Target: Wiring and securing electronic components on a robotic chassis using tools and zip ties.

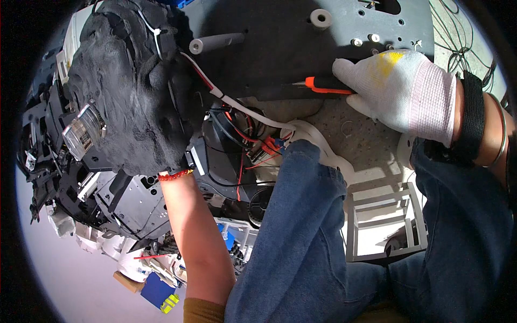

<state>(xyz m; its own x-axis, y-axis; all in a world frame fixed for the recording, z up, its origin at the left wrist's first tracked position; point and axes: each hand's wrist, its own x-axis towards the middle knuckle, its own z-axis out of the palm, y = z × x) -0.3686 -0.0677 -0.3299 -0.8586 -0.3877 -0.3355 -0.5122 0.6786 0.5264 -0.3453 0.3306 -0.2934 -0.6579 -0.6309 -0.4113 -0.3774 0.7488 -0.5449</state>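
Observation:
My right hand (401,91), in a white knitted glove with a yellow patch, is closed around a screwdriver (328,86). The tool has an orange and black handle, and its thin metal tip points left over the edge of a dark panel (269,64). On the left, my bare left forearm (188,226), with a red bead bracelet at the wrist, reaches up to a large, lumpy black mass (129,86). That mass hides my left hand, so its fingers do not show. A white zip tie (156,33) lies across the black mass.
A white cable (247,111) runs past red and black wires (237,132) below the panel. White round spacers (320,19) and bolts (374,38) sit on the panel. Between my knees stands a grey frame (353,226). Black machine parts (54,151) crowd the left.

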